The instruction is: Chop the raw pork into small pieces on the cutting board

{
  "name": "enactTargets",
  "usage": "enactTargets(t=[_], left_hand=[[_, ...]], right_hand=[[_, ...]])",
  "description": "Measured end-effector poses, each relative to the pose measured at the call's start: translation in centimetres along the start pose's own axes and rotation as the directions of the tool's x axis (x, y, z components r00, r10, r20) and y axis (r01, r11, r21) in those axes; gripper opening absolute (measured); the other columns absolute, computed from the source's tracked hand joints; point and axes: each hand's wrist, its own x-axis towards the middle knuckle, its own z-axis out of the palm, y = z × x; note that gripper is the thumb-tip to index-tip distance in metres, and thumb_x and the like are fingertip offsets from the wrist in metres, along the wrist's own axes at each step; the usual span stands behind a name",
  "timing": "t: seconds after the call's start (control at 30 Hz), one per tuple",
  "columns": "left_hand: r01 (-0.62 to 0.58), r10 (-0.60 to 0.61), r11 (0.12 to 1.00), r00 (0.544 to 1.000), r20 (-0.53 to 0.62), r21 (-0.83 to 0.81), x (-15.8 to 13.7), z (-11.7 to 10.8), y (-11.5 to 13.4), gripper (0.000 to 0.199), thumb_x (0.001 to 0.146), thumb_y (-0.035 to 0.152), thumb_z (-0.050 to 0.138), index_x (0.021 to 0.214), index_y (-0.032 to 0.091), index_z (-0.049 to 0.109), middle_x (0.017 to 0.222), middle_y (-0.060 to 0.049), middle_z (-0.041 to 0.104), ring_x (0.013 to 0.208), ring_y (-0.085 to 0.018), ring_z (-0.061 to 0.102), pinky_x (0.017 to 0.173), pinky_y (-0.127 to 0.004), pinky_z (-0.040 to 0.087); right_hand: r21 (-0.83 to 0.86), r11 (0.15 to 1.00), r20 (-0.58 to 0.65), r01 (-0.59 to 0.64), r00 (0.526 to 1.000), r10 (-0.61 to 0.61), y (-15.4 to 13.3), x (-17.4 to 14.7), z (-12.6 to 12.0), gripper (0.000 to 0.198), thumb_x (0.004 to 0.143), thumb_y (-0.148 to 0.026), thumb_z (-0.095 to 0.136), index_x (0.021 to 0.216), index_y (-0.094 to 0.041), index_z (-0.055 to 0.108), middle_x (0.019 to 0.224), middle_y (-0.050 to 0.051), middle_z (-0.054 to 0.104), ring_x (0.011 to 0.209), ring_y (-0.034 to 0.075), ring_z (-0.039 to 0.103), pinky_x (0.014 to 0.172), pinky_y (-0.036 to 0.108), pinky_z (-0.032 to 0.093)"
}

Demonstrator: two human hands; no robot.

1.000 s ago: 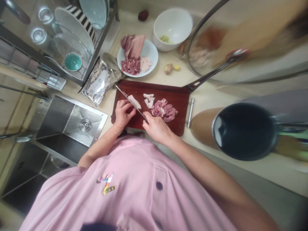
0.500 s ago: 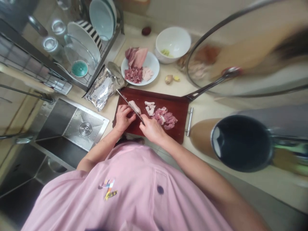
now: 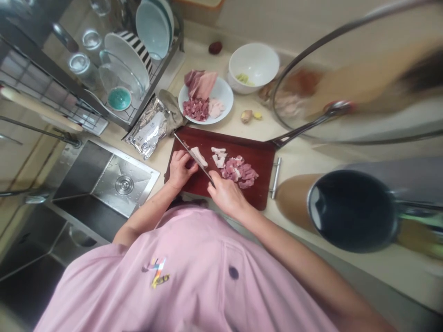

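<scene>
Meat pieces cut on board, pale strip apparently uncut; right hand grips knife, left hand curled, contents unclear.

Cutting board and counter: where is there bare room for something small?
Bare counter shows right of the cutting board, bordered by the board's handle, the utensil and the pot; a narrow strip lies between board and ginger. Crowded: the board around the knife, left hand, right hand and cut meat; also around the foil packet and plate.
</scene>
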Motion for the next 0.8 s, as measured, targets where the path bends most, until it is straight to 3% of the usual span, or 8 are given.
enactTargets(t=[0.1,0.27,0.47,0.67,0.8], left_hand=[[-0.012,0.012,1.000,1.000,-0.008,-0.007,-0.2,0.2,0.2,0.018,0.076,0.027,0.070,0.089,0.018,0.062,0.096,-0.006,0.061,0.091,-0.021,0.052,0.086,-0.034,0.046],[0.023,-0.022,1.000,0.999,0.042,-0.008,0.0,0.0,0.2,0.019,0.076,0.031,0.071,0.087,0.018,0.062,0.097,-0.006,0.061,0.096,-0.022,0.052,0.088,-0.036,0.046],[0.025,-0.024,1.000,0.999,0.034,-0.015,0.0,0.2,0.4,0.019,0.078,0.033,0.069,0.086,0.018,0.060,0.092,-0.005,0.059,0.092,-0.021,0.052,0.086,-0.036,0.045],[0.000,0.001,1.000,0.999,0.043,-0.010,0.2,-0.3,0.2,0.015,0.077,0.029,0.068,0.078,0.018,0.058,0.085,-0.004,0.057,0.087,-0.019,0.050,0.083,-0.034,0.044],[0.009,-0.009,1.000,1.000,0.029,-0.005,0.1,-0.1,0.5,0.016,0.078,0.030,0.066,0.076,0.019,0.055,0.083,-0.003,0.055,0.085,-0.019,0.049,0.081,-0.033,0.044]], right_hand=[[-0.022,0.999,0.026,-0.028,0.999,0.028,0.4,-0.8,0.2,0.038,0.092,-0.026,0.036,0.127,-0.015,0.046,0.083,0.011,0.071,0.073,0.026,0.067,0.062,0.030,0.042],[-0.022,1.000,-0.017,-0.012,1.000,0.012,-0.5,0.6,0.0,0.035,0.092,-0.025,0.035,0.122,-0.016,0.049,0.084,0.012,0.071,0.075,0.026,0.068,0.062,0.030,0.042],[-0.015,0.998,0.024,-0.055,0.998,0.055,0.4,-0.5,0.5,0.036,0.092,-0.026,0.035,0.124,-0.016,0.048,0.081,0.012,0.071,0.072,0.027,0.068,0.063,0.032,0.043],[0.037,0.999,-0.028,-0.001,1.000,0.002,-0.6,1.5,0.3,0.036,0.090,-0.024,0.037,0.123,-0.015,0.049,0.089,0.014,0.071,0.080,0.028,0.067,0.067,0.032,0.044],[0.068,0.997,0.027,-0.036,0.999,0.034,0.3,0.5,0.3,0.035,0.090,-0.025,0.037,0.121,-0.016,0.050,0.085,0.013,0.071,0.078,0.028,0.067,0.066,0.032,0.043]])
